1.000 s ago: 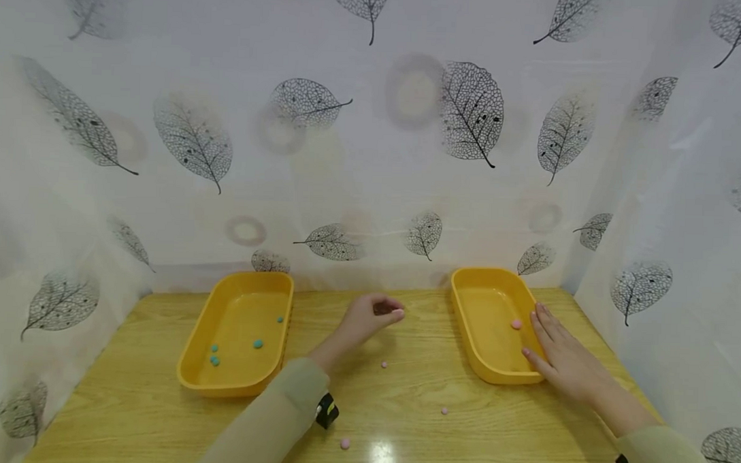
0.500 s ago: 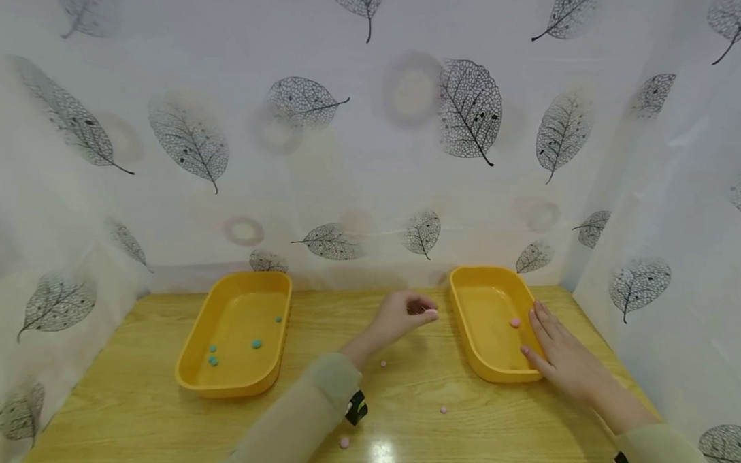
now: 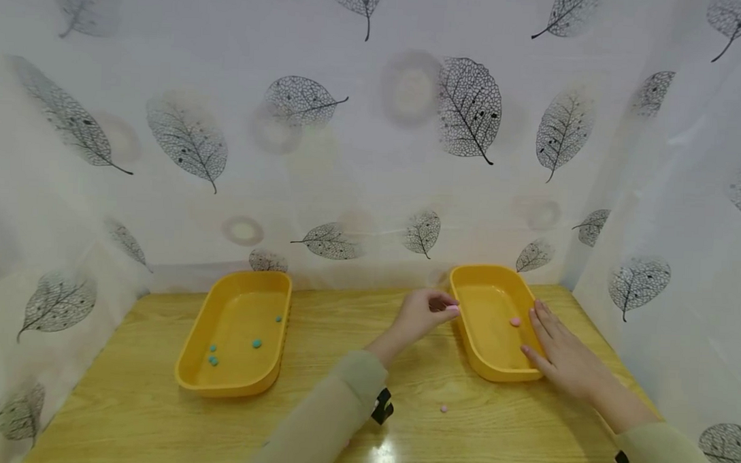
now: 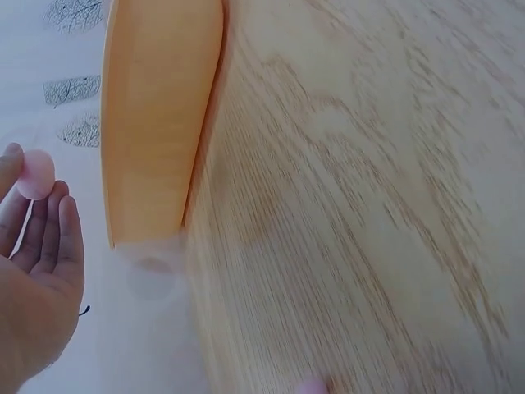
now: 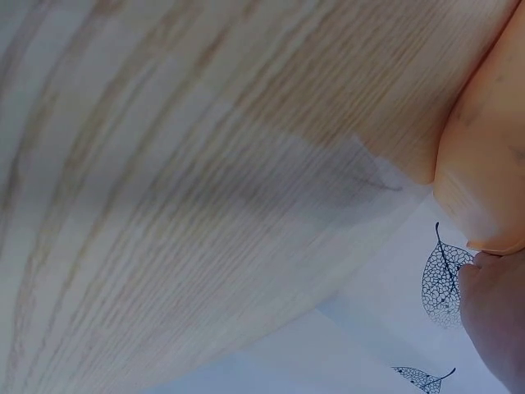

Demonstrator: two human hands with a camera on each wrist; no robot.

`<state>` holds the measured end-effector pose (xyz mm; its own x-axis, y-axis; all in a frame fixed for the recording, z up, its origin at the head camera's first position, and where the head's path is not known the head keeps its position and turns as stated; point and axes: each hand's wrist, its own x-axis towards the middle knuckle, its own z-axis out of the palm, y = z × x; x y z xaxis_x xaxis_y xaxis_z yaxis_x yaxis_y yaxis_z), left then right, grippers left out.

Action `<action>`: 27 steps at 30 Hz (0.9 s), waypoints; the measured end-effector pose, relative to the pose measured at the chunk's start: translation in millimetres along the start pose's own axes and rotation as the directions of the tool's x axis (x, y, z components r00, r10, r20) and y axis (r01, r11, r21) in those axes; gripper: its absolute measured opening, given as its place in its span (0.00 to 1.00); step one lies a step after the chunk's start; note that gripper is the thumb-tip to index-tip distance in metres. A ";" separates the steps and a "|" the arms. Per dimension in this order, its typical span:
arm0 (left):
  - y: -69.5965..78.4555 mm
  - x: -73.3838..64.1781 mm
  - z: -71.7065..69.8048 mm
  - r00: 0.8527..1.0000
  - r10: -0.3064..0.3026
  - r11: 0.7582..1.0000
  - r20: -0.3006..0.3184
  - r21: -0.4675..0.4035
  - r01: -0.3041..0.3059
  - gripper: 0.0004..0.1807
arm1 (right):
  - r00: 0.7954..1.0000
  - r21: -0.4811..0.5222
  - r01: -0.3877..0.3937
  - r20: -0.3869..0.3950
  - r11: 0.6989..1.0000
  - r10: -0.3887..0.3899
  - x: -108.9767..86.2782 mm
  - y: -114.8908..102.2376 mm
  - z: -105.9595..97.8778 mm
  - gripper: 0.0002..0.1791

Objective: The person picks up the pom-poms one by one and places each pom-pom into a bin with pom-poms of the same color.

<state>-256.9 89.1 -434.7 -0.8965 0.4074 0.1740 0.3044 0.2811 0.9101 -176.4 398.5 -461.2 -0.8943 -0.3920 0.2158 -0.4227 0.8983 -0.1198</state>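
My left hand [image 3: 418, 316] pinches a small, rounded pink piece [image 4: 37, 174] between thumb and fingertips. In the head view it is right at the left rim of the right-hand yellow tray [image 3: 485, 331]. My right hand [image 3: 567, 357] rests on that tray's right rim, its fingers extended. Inside the tray lies another pink piece [image 3: 515, 322], near the right hand's fingers. A smaller pink piece [image 3: 443, 408] lies on the table in front of the tray. The right wrist view catches only part of the right hand [image 5: 496, 316] at the tray's edge.
A second yellow tray [image 3: 239, 309] stands on the left, with several small teal pieces [image 3: 257, 343] in it. The wood-grain table [image 3: 126, 373] ends at a pale leaf-print curtain [image 3: 361, 156] behind and at the sides. Below the left hand, another pink piece [image 4: 312, 386] shows.
The left hand has moved right, carrying the pink piece from mid-table to the right tray's rim. Its forearm now covers pink pieces on the table. My right hand has stayed in place.
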 end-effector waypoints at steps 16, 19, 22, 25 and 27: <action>13.0 6.9 28.5 1.000 -0.006 0.998 -0.008 -0.059 0.006 0.11 | 1.000 0.003 -0.006 0.008 1.000 0.006 0.1 -0.5 -1.5 0.42; 15.3 7.8 34.6 1.000 -0.007 0.998 -0.004 -0.057 0.006 0.11 | 1.000 0.005 -0.009 0.010 1.000 0.009 0.3 -0.7 -2.1 0.42; 17.9 9.6 40.4 1.000 -0.005 0.998 0.003 -0.060 0.005 0.11 | 1.000 0.008 -0.010 0.008 1.000 0.010 0.5 -1.3 -3.0 0.42; 20.2 11.4 45.2 1.000 -0.010 0.997 0.011 -0.071 0.011 0.11 | 1.000 0.014 -0.015 0.010 1.000 0.015 0.7 -1.8 -4.0 0.42; 20.8 12.5 47.9 1.000 -0.016 0.997 0.014 -0.075 0.017 0.11 | 1.000 0.012 -0.014 0.010 1.000 0.014 0.6 -1.8 -3.8 0.42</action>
<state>-246.4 141.7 -431.5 -0.8966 0.4150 0.1544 0.2643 0.2220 0.9385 -175.6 397.4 -457.2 -0.9015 -0.3813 0.2046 -0.4118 0.9013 -0.1349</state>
